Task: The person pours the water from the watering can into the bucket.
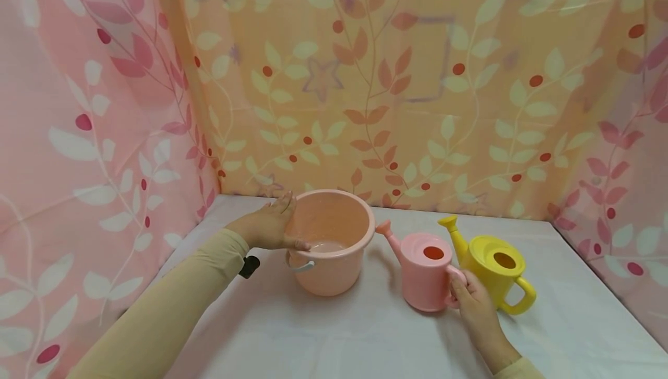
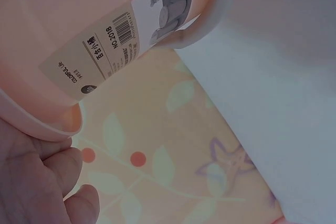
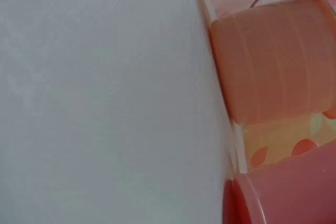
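A light pink bucket stands upright on the white-covered table, its grey handle hanging down at the front left. Across the bucket's left rim lies my left hand, fingers straight toward the back and thumb over the near rim. The left wrist view has fingers against the rim and a printed label on the bucket's side. To the right, my right hand grips the handle of a pink watering can, whose spout points left at the bucket. Part of this can shows in the right wrist view.
A yellow watering can stands just right of the pink one, partly behind my right hand, spout toward the back left. Flowered cloth walls enclose the table at the back and both sides. A small black object is at my left wrist.
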### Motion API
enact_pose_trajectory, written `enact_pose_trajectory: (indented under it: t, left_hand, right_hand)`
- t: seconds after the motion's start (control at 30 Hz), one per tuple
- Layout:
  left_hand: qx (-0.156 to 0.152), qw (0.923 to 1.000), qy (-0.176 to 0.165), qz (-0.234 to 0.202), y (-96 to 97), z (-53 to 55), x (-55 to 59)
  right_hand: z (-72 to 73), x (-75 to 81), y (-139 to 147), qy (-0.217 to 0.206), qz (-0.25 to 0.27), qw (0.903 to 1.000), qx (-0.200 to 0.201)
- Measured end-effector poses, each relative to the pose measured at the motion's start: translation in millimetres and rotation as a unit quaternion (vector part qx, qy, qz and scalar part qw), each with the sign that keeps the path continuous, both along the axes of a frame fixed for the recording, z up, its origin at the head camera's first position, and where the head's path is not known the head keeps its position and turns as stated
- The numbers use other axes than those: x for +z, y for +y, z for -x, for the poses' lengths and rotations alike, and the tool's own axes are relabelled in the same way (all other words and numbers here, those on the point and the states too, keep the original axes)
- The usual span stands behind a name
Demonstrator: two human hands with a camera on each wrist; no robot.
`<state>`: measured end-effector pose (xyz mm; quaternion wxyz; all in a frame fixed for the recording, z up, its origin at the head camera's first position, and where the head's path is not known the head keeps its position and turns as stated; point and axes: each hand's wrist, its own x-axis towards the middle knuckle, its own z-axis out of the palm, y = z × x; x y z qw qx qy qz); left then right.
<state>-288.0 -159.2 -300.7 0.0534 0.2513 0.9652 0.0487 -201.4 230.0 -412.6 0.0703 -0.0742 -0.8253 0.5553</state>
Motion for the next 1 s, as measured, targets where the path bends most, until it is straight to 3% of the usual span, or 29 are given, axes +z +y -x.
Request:
enact_pose_trajectory:
  t: [0.3, 0.63, 1.0]
  left_hand:
    - [0.003, 1.0000, -0.008, -0.002, -1.7, 1.9, -2.1]
    - [0.002, 1.0000, -0.003, 0.003, -1.5, 3.1, -1.5]
    - [0.005, 1.0000, -0.005, 0.001, -1.9, 2.7, -2.3]
  right_hand:
    - [-1.2, 3.2, 3, 0.021, 0.002, 0.9996, -0.018]
    - [-1.5, 17.7, 6, 0.038, 0.015, 0.9989, -0.023]
    - [-3.7, 28.6, 11, 0.088, 0.014, 0.9959, -0.014]
